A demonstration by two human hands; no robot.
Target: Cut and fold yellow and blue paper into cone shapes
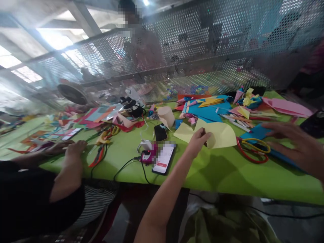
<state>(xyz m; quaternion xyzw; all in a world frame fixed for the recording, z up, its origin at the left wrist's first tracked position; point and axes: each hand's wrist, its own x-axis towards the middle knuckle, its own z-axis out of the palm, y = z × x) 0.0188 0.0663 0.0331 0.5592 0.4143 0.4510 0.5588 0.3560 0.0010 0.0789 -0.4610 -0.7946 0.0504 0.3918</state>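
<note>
My left hand [199, 140] pinches a cut sheet of pale yellow paper [222, 135], which it holds just above the green table. The paper spreads out to both sides of the fingers. At the right, my right hand [296, 145] has its fingers apart and holds nothing. Beside its fingertips lie scissors with red and yellow handles [255, 148], resting against blue paper [258, 131]. A lit phone [164, 158] lies left of my left forearm, next to a magenta power socket [148, 155] with a white plug.
Another person's hands [73, 146] rest at the left, near orange-handled pliers [100, 153]. Coloured papers, pencils [238, 122], a paper roll [166, 116] and a black phone [160, 131] lie behind. A perforated metal screen [177, 50] stands beyond the table [202, 179].
</note>
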